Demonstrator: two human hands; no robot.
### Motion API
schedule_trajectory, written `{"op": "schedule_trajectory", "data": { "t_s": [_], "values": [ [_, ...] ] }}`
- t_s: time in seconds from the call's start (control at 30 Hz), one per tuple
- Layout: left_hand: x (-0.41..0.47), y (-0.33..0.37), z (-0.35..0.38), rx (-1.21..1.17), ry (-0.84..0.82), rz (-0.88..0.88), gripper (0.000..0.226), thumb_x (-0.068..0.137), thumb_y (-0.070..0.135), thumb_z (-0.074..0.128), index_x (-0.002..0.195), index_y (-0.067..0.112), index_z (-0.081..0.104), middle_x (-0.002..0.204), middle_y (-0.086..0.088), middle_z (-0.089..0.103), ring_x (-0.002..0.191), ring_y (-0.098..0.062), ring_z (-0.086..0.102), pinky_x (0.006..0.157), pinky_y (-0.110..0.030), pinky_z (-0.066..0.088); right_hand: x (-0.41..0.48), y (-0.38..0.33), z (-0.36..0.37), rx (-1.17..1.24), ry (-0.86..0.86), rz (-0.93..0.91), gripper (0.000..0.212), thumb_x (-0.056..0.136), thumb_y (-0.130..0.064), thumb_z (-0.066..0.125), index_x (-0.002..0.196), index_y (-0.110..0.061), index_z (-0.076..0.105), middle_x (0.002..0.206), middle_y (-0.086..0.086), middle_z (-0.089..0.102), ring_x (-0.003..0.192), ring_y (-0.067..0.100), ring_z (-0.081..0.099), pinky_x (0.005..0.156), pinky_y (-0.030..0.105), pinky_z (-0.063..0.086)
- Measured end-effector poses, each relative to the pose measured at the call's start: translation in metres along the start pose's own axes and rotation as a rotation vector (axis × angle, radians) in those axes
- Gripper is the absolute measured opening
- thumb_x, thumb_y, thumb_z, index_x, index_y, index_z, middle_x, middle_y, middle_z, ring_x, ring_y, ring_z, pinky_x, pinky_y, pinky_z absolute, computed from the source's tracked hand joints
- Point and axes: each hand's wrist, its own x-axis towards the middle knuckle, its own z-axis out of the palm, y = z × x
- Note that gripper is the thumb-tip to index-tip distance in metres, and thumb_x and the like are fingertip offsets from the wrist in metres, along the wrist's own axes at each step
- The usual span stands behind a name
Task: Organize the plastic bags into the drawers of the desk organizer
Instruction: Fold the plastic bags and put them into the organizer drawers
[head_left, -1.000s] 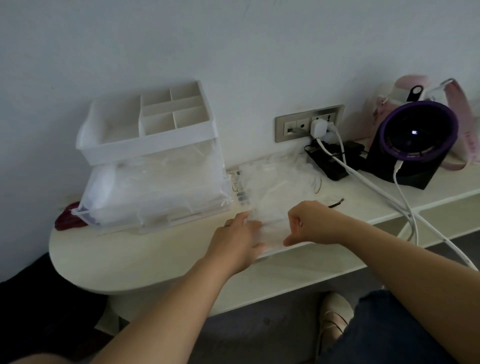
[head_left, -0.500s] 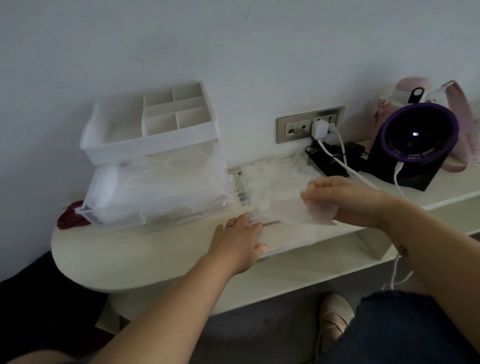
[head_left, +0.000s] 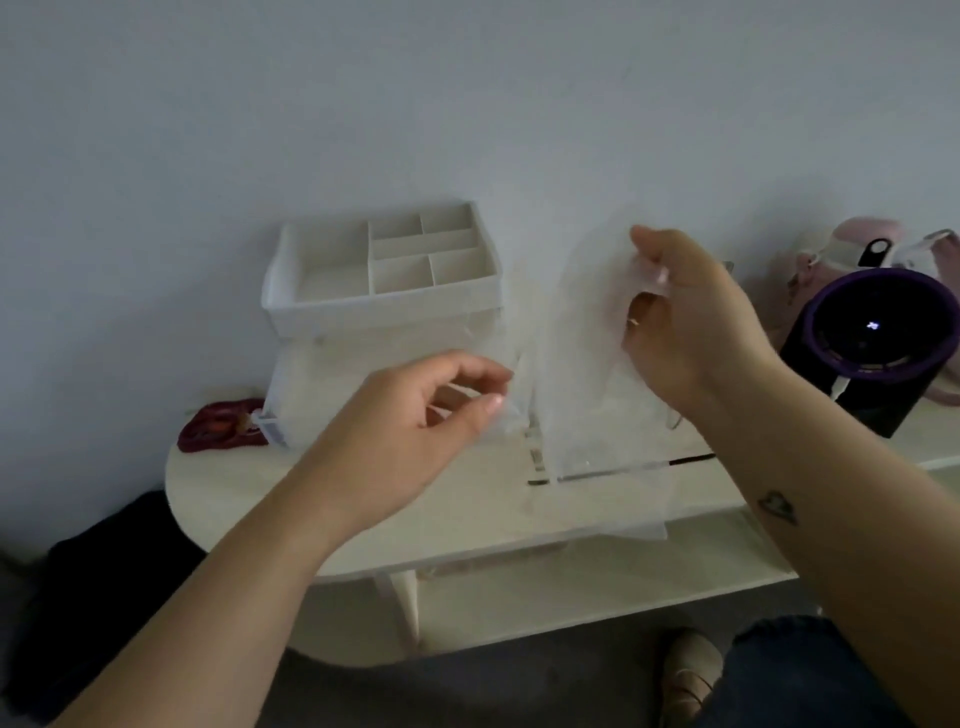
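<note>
Roughly midway, I'd guess: on the surface (head_left: 260, 499) the desk organizer (head_left: 384, 291) has drawers that already look stuffed with clear plastic, but a flat stack of bags (head_left: 540, 454) lies just right of it. One plastic bag (head_left: 582, 374) hangs in the air, right hand (head_left: 691, 322) gripping its top, left hand (head_left: 415, 436) pinching its lower edge.

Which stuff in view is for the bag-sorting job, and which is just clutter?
Job:
- plastic bag, pinched by left hand and right hand
- desk organizer
- clear drawer

Clutter:
- purple round device
- pink item
- red item
</note>
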Motion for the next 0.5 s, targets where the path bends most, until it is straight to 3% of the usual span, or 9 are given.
{"op": "schedule_trajectory", "data": {
  "t_s": [0.07,0.13,0.27,0.37,0.5],
  "values": [
    [-0.004,-0.01,-0.021,0.142,0.217,0.051,0.017,0.087,0.03,0.059,0.101,0.037,0.064,0.096,0.025,0.065,0.09,0.007,0.058,0.073,-0.004,0.042,0.002,0.004,0.027,-0.133,-0.03,-0.051,0.008,0.09,-0.02,0.059,0.085,-0.014,0.057,0.083,0.001,0.055,0.085,0.019,0.054,0.079,0.031,0.048],
    [-0.005,-0.027,-0.037,0.331,0.291,0.034,0.023,0.086,0.027,0.061,0.108,0.031,0.064,0.1,0.027,0.059,0.097,0.006,0.056,0.081,-0.004,0.037,0.0,0.014,0.051,-0.298,-0.112,-0.093,0.016,0.091,-0.022,0.058,0.078,-0.014,0.054,0.076,0.002,0.053,0.081,0.019,0.052,0.078,0.032,0.048],
    [-0.016,-0.061,-0.05,0.518,0.287,-0.028,0.042,0.081,0.036,0.067,0.121,0.025,0.06,0.117,0.012,0.054,0.119,-0.016,0.047,0.101,-0.032,0.036,-0.003,0.052,0.085,-0.723,-0.224,-0.232,0.032,0.09,-0.031,0.06,0.063,-0.016,0.053,0.059,-0.002,0.052,0.06,0.013,0.05,0.067,0.03,0.043],
    [-0.024,-0.079,-0.052,0.536,0.294,-0.093,0.06,0.078,0.044,0.068,0.131,0.025,0.05,0.132,0.005,0.05,0.132,-0.019,0.036,0.109,-0.038,0.028,0.002,0.08,0.103,-1.005,-0.284,-0.305,0.034,0.089,-0.039,0.058,0.061,-0.021,0.056,0.054,-0.012,0.055,0.047,-0.002,0.047,0.054,0.017,0.038],
    [-0.031,-0.098,-0.061,0.435,0.312,-0.176,0.078,0.074,0.048,0.069,0.14,0.023,0.036,0.138,0.005,0.043,0.135,-0.018,0.029,0.112,-0.043,0.028,0.01,0.107,0.116,-1.17,-0.383,-0.284,0.033,0.088,-0.039,0.06,0.068,-0.012,0.061,0.048,-0.011,0.048,0.041,-0.002,0.043,0.042,0.008,0.032]
  ]
}}
